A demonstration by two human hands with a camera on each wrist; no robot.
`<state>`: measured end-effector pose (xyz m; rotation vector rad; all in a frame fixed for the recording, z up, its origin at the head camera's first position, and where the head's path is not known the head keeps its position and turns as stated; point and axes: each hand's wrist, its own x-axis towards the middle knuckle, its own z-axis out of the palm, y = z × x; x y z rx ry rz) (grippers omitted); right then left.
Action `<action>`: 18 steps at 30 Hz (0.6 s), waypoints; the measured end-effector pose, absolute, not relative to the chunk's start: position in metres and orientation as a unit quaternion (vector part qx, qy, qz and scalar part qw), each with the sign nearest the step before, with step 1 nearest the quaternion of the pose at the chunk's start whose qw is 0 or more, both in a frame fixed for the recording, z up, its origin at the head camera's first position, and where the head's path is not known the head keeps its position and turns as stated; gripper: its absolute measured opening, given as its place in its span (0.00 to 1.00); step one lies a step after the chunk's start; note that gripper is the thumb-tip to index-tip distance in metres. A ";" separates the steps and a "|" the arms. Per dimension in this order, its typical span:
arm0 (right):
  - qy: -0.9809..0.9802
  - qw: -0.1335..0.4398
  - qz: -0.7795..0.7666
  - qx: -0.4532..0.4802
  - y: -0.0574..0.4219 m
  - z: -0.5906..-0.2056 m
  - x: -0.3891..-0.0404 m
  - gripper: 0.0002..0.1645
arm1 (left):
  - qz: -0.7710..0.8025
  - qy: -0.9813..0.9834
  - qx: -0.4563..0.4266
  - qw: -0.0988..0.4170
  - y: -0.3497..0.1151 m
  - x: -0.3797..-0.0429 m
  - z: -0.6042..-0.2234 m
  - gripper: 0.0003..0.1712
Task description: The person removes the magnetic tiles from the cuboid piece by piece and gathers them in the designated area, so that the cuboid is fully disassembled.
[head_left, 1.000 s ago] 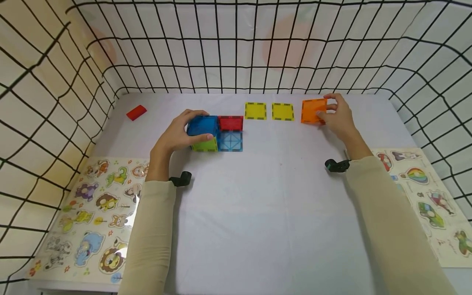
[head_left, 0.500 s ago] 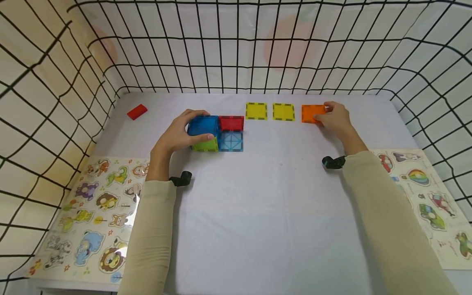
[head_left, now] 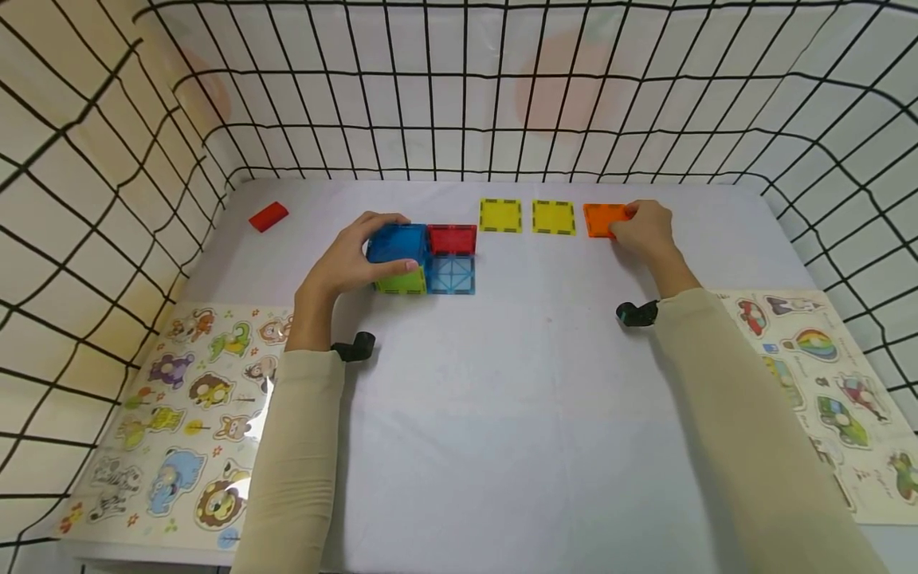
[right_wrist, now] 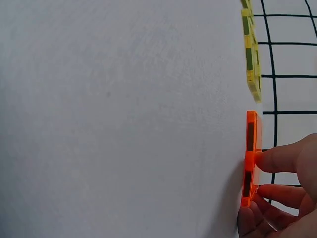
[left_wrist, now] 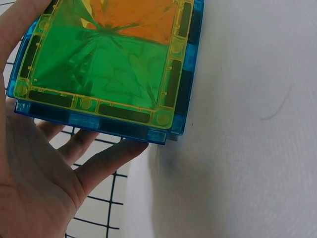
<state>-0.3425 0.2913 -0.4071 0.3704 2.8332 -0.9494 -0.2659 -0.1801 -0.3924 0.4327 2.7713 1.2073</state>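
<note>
My left hand [head_left: 344, 259] grips a cube of translucent magnetic tiles [head_left: 397, 241], thumb across the front and fingers over the far side. Its top is blue and its front green; the left wrist view shows the green face [left_wrist: 99, 64] framed in blue, with orange showing through. Joined at the cube's right are a blue tile [head_left: 453, 275] lying flat and a red tile [head_left: 452, 239] at the back. At the back right, my right hand [head_left: 649, 231] holds an orange magnetic tile [head_left: 601, 221] flat on the table, the thumb on it and fingers at its right side.
Two yellow tiles [head_left: 500, 216] lie in a row left of the orange one. A red piece [head_left: 268, 216] lies at the back left. Sticker-style picture boards lie at the left [head_left: 172, 422] and right [head_left: 846, 399]. Black wire mesh [head_left: 466, 123] fences the table's back and sides.
The orange tile was tilted up in my right hand; it now lies flat and has slid slightly left with the hand. My left hand has kept its grip on the cube.
</note>
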 end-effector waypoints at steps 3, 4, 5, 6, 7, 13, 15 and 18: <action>0.938 0.058 -0.319 0.126 0.292 -0.406 -0.339 0.38 | 0.395 0.907 0.141 0.044 -0.179 -0.266 -0.392 0.43; 0.936 0.056 -0.324 0.127 0.292 -0.405 -0.339 0.38 | 0.394 0.907 0.140 0.044 -0.180 -0.266 -0.392 0.44; 0.935 0.052 -0.328 0.127 0.292 -0.405 -0.338 0.38 | 0.394 0.907 0.141 0.044 -0.180 -0.266 -0.392 0.44; 0.933 0.046 -0.334 0.128 0.291 -0.404 -0.337 0.38 | 0.394 0.907 0.141 0.044 -0.180 -0.266 -0.392 0.43; 0.930 0.037 -0.342 0.128 0.291 -0.403 -0.336 0.37 | 0.394 0.907 0.143 0.044 -0.180 -0.266 -0.392 0.43; 0.912 -0.030 -0.393 0.112 0.278 -0.395 -0.323 0.32 | 0.386 0.909 0.149 0.046 -0.181 -0.266 -0.391 0.42; 0.907 -0.048 -0.406 0.096 0.271 -0.394 -0.317 0.31 | 0.384 0.910 0.148 0.049 -0.180 -0.265 -0.390 0.43; 0.903 -0.069 -0.420 0.058 0.260 -0.393 -0.309 0.28 | 0.383 0.911 0.144 0.055 -0.180 -0.264 -0.388 0.43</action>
